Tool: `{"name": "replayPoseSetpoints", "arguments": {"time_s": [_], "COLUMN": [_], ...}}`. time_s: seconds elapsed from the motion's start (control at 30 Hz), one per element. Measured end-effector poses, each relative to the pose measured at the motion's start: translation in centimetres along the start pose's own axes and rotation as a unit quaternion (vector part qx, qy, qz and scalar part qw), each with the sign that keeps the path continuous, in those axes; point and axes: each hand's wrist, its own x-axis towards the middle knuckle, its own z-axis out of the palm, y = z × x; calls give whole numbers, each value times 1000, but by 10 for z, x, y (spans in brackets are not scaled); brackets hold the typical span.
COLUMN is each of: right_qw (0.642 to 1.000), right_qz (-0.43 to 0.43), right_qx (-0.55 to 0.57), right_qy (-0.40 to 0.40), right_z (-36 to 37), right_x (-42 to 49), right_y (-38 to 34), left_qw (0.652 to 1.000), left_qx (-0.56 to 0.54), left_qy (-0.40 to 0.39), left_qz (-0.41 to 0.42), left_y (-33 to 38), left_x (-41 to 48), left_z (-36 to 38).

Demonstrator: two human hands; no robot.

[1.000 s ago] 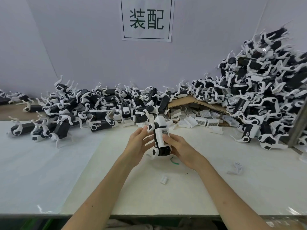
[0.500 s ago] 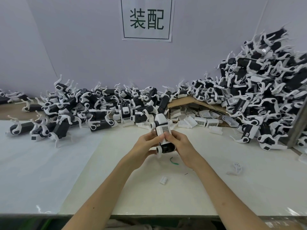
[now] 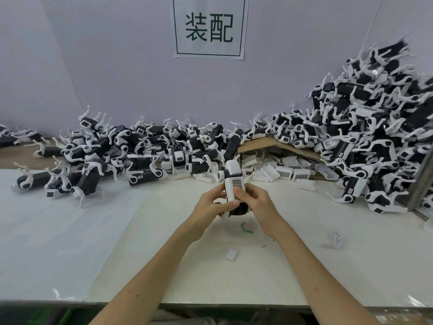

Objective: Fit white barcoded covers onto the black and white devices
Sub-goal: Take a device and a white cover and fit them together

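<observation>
Centre frame: one device (image 3: pixel 233 168) in both hands, cover (image 3: pixel 230 192) under the thumb.
Left hand (image 3: pixel 210 205) grips the device's side. Right hand (image 3: pixel 255 202) wraps it, thumb on the barcoded cover, which looks nearly seated; can't tell if it's flush. Loose covers (image 3: pixel 288 171) lie in the box (image 3: pixel 269 143) behind. Piles (image 3: pixel 375 137) upper right and mid-left: some covered, many unclear, so probably lots left.

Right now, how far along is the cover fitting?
Done: some devices in the back pile show white covers; the count is unclear. In hand: left hand and right hand hold one device, the right thumb on its barcoded cover. Left: loose covers in the cardboard box, heaped devices at right.
</observation>
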Motion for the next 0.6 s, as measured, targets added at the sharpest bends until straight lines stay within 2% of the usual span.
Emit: {"name": "replayPoseSetpoints", "arguments": {"time_s": [0.27,0.6], "right_qw": [997,987], "right_qz": [34,-49], "right_qx": [-71,-138], "right_qy": [-7,67], "right_z": [2,2], "right_x": [2,3], "right_y": [5,5], "left_qw": [995,989], "left_qx": [64,86], "left_qy": [67,111], "left_qz": [24,53], "left_y": [-3,-4], "left_x": [0,1], "left_z": [3,6]}}
